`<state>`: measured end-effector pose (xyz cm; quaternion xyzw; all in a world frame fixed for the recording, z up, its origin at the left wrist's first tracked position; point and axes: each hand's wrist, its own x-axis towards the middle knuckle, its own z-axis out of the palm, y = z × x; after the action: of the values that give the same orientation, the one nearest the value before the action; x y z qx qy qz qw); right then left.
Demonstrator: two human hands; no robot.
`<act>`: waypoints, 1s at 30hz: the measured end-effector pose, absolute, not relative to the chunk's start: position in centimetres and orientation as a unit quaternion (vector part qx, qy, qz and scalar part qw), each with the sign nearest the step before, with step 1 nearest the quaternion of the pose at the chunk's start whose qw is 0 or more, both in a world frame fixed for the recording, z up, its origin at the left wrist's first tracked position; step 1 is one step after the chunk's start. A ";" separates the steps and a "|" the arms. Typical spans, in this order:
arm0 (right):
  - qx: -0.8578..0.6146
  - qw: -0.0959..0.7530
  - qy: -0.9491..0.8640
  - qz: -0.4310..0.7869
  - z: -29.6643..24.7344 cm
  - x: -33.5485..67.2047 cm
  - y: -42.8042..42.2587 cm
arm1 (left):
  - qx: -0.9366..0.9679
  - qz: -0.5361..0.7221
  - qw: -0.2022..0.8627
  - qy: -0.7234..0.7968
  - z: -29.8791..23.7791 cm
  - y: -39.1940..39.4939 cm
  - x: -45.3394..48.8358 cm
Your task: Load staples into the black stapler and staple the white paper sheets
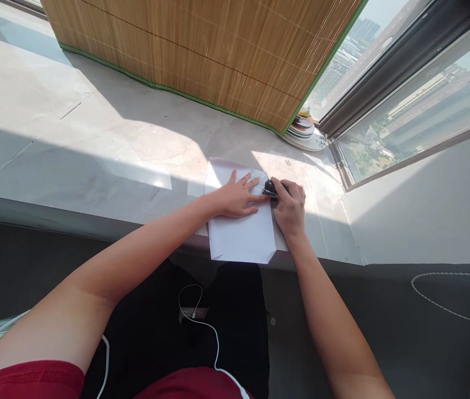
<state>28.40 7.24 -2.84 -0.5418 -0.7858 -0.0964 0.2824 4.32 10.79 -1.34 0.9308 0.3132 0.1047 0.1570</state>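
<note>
White paper (241, 238) lies on the light stone sill, its near end sticking out past the front edge. A patch of small grey marks (259, 178) shows near its top right; I cannot make them out. My left hand (237, 197) rests flat on the sheet with fingers spread, pressing nothing but paper. At the paper's right edge, my right hand (291, 208) is closed around a small black stapler (270, 189), whose front end sits over the sheet beside my left fingertips. The palm and fingers cover much of the stapler.
A bamboo blind (202, 55) with green edging hangs over the sill (72, 166). Stacked plates (306, 136) stand in the corner by the window frame (380, 72). A white cable (217, 343) runs down across my lap, and a cord (422, 288) loops at the right.
</note>
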 end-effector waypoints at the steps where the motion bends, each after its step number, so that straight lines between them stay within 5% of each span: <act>1: -0.542 0.279 -0.786 -0.098 -2.8 28.4 7.2 | 0.931 0.103 0.156 0.313 -1.3 10.8 4.3; 19: -0.568 0.202 -0.791 -0.101 -1.9 27.3 6.7 | 0.932 0.091 0.155 0.315 -0.8 10.6 4.2; 30: -0.697 0.322 -0.632 -0.105 -2.8 28.1 7.4 | 0.935 0.059 0.130 0.325 -0.6 10.8 3.8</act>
<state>28.10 7.40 -2.77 -0.6970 -0.6320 -0.1055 0.3220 3.79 10.76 -0.64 0.9349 0.3251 0.0587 0.1297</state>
